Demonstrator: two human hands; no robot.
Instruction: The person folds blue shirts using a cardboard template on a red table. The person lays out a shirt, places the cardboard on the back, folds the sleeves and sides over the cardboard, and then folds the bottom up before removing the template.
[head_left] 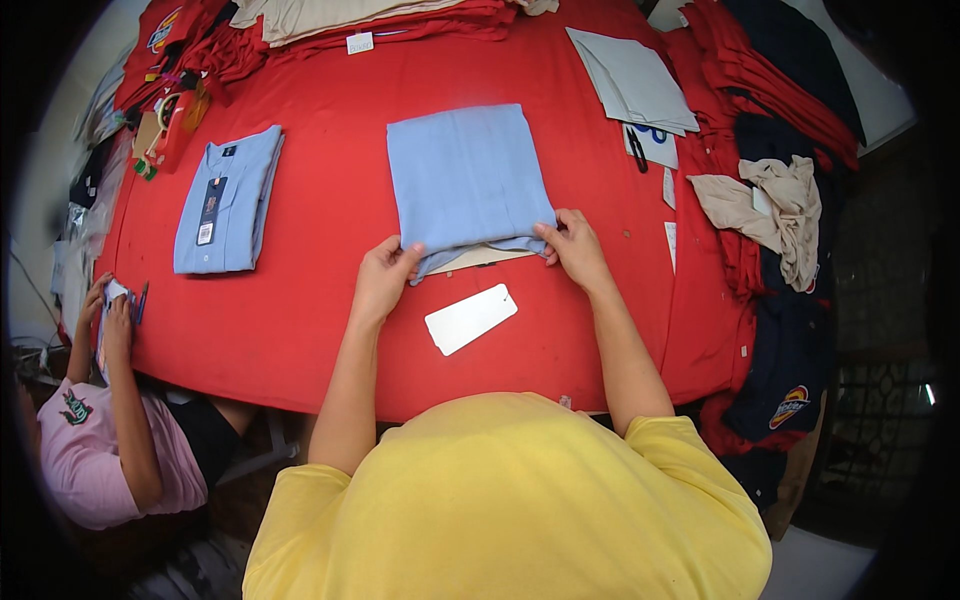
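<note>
A light blue shirt [468, 175], folded into a near square, lies in front of me on the red cloth. My left hand [388, 275] pinches its near left corner between thumb and fingers. At the near right corner, my right hand [572, 248] grips the fabric the same way. Between my hands, a strip of pale board [475, 258] peeks out under the shirt's near edge. Closer to me rests a blank white hang tag [471, 319], apart from both hands.
Another folded blue shirt [228, 205] with a dark tag lies left. White sheets [632, 80], black snips [636, 148] and a crumpled beige garment [768, 212] are on the right. Red and beige garments [330, 18] are piled at the back. A person in pink [125, 450] sits at the left edge.
</note>
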